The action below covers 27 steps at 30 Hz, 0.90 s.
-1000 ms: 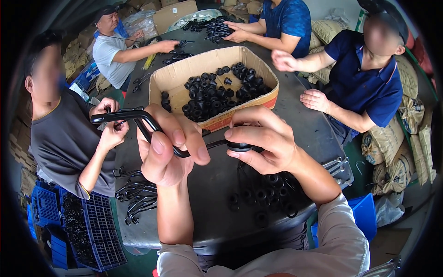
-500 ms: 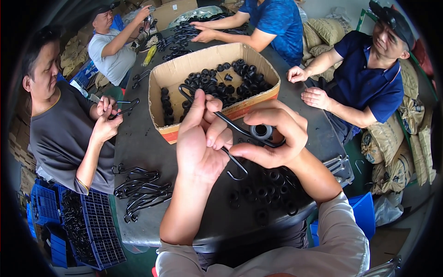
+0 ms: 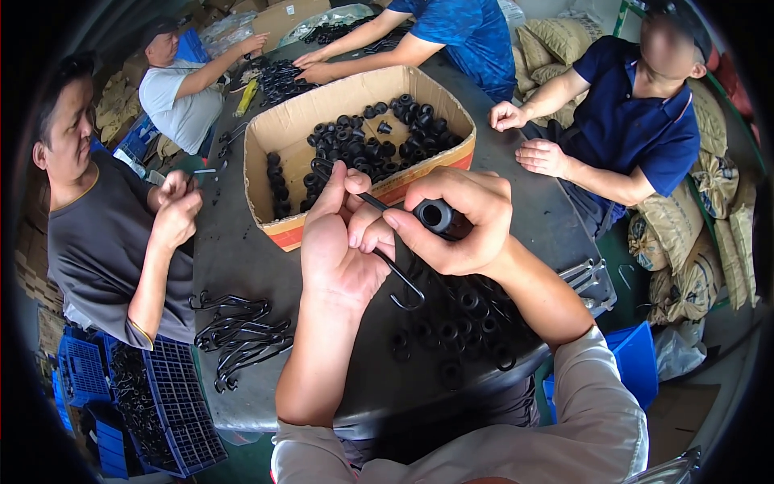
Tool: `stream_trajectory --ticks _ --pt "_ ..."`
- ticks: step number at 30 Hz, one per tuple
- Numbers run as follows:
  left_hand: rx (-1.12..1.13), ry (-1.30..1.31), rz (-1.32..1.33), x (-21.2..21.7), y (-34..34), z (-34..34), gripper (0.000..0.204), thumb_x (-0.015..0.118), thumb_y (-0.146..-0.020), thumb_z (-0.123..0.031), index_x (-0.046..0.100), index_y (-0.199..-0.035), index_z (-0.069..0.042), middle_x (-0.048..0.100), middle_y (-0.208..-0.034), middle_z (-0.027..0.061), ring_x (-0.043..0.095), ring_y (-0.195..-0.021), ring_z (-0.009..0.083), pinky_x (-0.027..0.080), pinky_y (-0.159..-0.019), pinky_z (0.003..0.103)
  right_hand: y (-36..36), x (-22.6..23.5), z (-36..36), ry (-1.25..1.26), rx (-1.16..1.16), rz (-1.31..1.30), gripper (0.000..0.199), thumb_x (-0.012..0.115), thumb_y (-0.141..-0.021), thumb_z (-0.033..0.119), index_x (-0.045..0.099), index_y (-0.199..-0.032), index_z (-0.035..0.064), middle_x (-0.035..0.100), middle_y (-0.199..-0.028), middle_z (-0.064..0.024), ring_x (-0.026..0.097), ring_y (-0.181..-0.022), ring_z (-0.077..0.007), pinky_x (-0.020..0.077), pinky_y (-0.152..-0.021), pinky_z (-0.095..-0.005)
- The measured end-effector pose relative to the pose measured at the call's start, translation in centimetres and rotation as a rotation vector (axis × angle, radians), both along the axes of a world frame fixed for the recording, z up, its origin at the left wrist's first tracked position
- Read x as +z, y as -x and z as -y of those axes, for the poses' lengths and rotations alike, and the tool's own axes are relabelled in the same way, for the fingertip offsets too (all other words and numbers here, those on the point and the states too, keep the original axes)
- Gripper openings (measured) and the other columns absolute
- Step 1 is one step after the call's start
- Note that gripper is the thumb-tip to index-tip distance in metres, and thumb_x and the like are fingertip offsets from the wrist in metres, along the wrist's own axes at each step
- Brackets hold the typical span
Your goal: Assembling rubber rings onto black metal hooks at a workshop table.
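Observation:
My left hand (image 3: 343,254) is closed around a black bent metal hook (image 3: 395,267), whose curled lower end sticks out below the fingers. From this hand a rod runs up to the right, toward my right hand (image 3: 476,218). Thumb and forefinger of that right hand pinch a black rubber bushing (image 3: 434,214), its round hole facing up. The bushing sits against the rod's far end; whether the rod passes into it is hidden by the fingers. Both hands are above the dark table (image 3: 230,262), in front of a cardboard box (image 3: 284,235) holding many loose black bushings (image 3: 355,145).
Left on the table lies a pile of black hooks (image 3: 242,335). Under my right forearm are hooks with bushings (image 3: 463,327). Co-workers sit left, right and behind the box. Metal tools (image 3: 584,282) lie at the right edge; blue crates (image 3: 173,403) stand lower left.
The bushing in my right hand has tilted and its hole now shows dark. My left hand keeps its hold. The co-worker on the left has turned the hook in their hands, and the view has shifted slightly.

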<state>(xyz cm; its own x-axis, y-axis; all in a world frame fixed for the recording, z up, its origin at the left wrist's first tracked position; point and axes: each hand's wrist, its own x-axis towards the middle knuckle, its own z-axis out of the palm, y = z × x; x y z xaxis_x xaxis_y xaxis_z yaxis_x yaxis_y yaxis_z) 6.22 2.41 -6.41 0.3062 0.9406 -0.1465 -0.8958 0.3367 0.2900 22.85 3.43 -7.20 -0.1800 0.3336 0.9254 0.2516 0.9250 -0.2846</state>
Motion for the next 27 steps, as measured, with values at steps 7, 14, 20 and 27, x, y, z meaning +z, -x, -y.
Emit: stream_trajectory --ticks 7,14,20,27 --pt "-0.058 0.019 0.061 -0.6 0.5 -0.7 0.034 0.048 -0.109 -0.032 0.055 -0.084 -0.01 0.052 -0.072 -0.007 0.024 -0.043 0.006 0.02 -0.04 0.022 0.0 0.3 0.0 0.051 0.018 0.032 0.014 0.078 -0.074 0.001 0.066 -0.079 0.0046 0.066 -0.07 -0.0085 0.066 -0.057 -0.024 0.0496 -0.052 -0.0311" --pt "-0.073 0.053 0.011 -0.2 0.4 -0.8 0.036 0.047 -0.109 -0.031 0.054 -0.08 -0.011 0.04 -0.059 -0.0067 0.018 -0.043 0.0061 0.016 -0.041 0.023 -0.3 0.7 -0.3 -0.05 0.06 0.073 0.014 0.078 -0.072 -0.001 0.065 -0.077 0.0025 0.066 -0.067 -0.0087 0.065 -0.053 -0.0208 0.0469 -0.049 -0.0277" --pt "0.001 -0.089 -0.012 0.0 0.7 -0.8 0.028 0.049 -0.108 -0.03 0.055 -0.089 -0.011 0.052 -0.069 -0.0056 0.022 -0.041 0.0054 0.018 -0.039 0.023 -0.6 0.2 -0.4 0.013 0.14 0.091 0.017 0.079 -0.073 0.001 0.066 -0.083 0.0013 0.067 -0.073 -0.0097 0.066 -0.061 -0.0215 0.0495 -0.055 -0.0279" --pt "0.189 -0.546 -0.065 1.7 1.5 0.9 0.025 0.048 -0.108 -0.032 0.055 -0.102 -0.009 0.057 -0.066 0.0018 0.025 -0.039 0.0056 0.022 -0.038 0.021 -0.6 1.0 0.7 0.333 0.289 -0.018 0.043 0.084 -0.078 0.011 0.064 -0.112 -0.005 0.068 -0.089 -0.0131 0.068 -0.078 -0.0196 0.0524 -0.07 -0.0286"
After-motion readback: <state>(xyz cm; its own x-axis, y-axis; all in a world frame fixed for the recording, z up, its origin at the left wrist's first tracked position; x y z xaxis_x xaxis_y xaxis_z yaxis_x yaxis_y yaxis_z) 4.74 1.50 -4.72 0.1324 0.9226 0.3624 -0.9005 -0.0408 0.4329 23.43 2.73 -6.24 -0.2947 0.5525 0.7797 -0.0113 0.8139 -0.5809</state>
